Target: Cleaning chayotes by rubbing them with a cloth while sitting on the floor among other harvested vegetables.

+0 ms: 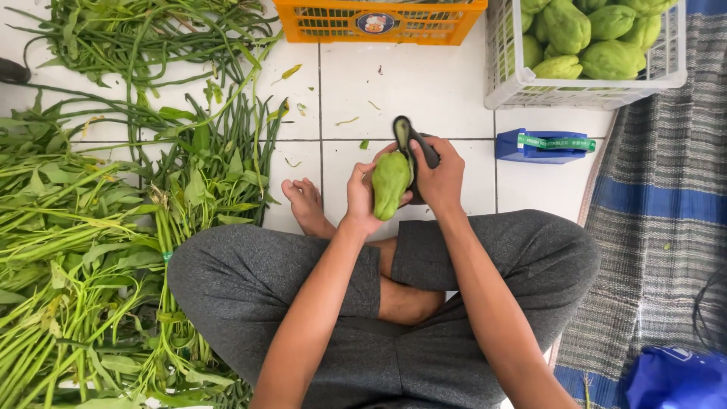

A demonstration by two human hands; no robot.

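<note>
Both hands [401, 185] around green chayote [390, 182]

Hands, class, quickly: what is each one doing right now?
Left hand: closed around the green chayote.
Right hand: closed on the dark peeler, against the chayote.

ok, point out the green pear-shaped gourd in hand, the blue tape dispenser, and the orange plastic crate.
green pear-shaped gourd [389, 182], head view, middle of its skin.
blue tape dispenser [522, 148], head view, left part of its blue body.
orange plastic crate [447, 23], head view, front wall.
</note>
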